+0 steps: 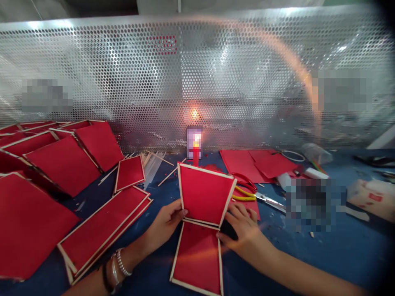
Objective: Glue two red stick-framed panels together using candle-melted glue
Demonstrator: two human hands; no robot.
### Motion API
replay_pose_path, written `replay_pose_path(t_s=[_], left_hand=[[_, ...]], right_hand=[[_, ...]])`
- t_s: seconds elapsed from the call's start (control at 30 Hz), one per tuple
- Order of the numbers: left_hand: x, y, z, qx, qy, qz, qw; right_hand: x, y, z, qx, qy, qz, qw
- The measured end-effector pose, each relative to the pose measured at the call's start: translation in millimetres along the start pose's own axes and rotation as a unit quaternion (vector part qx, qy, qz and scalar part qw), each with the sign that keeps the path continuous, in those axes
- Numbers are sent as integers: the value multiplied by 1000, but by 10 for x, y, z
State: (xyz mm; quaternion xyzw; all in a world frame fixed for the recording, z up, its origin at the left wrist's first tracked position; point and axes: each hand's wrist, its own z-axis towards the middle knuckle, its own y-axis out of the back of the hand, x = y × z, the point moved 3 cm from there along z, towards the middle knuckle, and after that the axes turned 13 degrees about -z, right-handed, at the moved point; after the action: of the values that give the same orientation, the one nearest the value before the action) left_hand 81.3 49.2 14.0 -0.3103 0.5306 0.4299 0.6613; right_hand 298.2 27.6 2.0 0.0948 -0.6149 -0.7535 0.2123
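Two red panels edged with pale wooden strips meet at a seam in front of me: the upper panel (205, 193) leans upward, and the lower panel (197, 257) extends toward me. My left hand (173, 213) is closed on the upper panel's left edge, thumb in front near its lower corner. At the opposite side, my right hand (242, 226) pinches the lower right corner by the seam, with its thumb low and its fingers along the edge. A lit red candle (196, 157) stands just behind the upper panel.
Framed red panels (63, 164) are stacked at left, with long narrow panels (105, 232) nearer. Thin wooden sticks (154, 158) lie behind. Right are scissors (271, 202), red sheets (237, 162) and a tissue box (372, 197). A perforated metal screen (148, 82) closes the table's back.
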Motion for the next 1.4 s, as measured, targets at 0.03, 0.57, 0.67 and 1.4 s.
replay_pose_path(t_s=[0.03,0.57,0.67,1.4], left_hand=[[4,0,-5,2,-1,-1,1000],[195,151,-86,-82,22,-16,996],[166,143,-94,-77,22,-9,997],[11,81,-150,-87,7,118,989]], right_hand=[[-1,-12,35,-7,1,-3,1000],[59,26,328,-37,40,81,995],[20,-8,328,-35,32,101,994],[-121,-87,433,-27,65,244,967]])
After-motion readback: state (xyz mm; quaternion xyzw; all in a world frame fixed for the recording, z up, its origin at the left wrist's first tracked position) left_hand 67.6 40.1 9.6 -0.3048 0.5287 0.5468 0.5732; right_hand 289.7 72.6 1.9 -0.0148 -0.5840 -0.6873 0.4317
